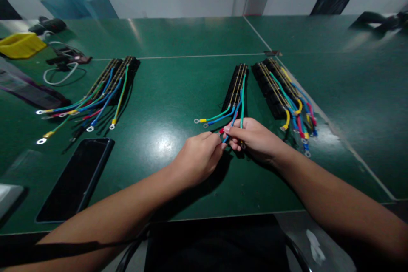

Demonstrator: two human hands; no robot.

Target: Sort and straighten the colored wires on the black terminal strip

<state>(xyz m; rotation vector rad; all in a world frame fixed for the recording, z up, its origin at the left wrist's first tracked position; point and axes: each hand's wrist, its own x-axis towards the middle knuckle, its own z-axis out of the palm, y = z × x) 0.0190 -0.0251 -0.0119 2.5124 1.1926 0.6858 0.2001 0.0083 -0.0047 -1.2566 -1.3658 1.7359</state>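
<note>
**Middle strip part-wired, fuller strips on either side**

Seen from the head camera, both hands met over the near end of a black, ribbed plastic terminal strip with brass-coloured rails (235,85) lying mid-desk. The left hand (197,157) was curled, its fingertips pressed together on a blue insulated wire (232,124). The right hand (255,138) pinched the same wire from the other side, with a green wire (242,106) running up past its knuckles.

This strip carried only a few leads, two of them splayed left with bare metal ring lugs. The pair of black strips to the right (274,87) bore denser bunches in yellow, red, blue and green, as did the pair of black strips to the left (117,77).

The matt green desk (178,34) showed a soft glare. A glossy black slab phone (76,178) lay near the left forearm, and a yellow plastic tray (21,44) sat far left.
</note>
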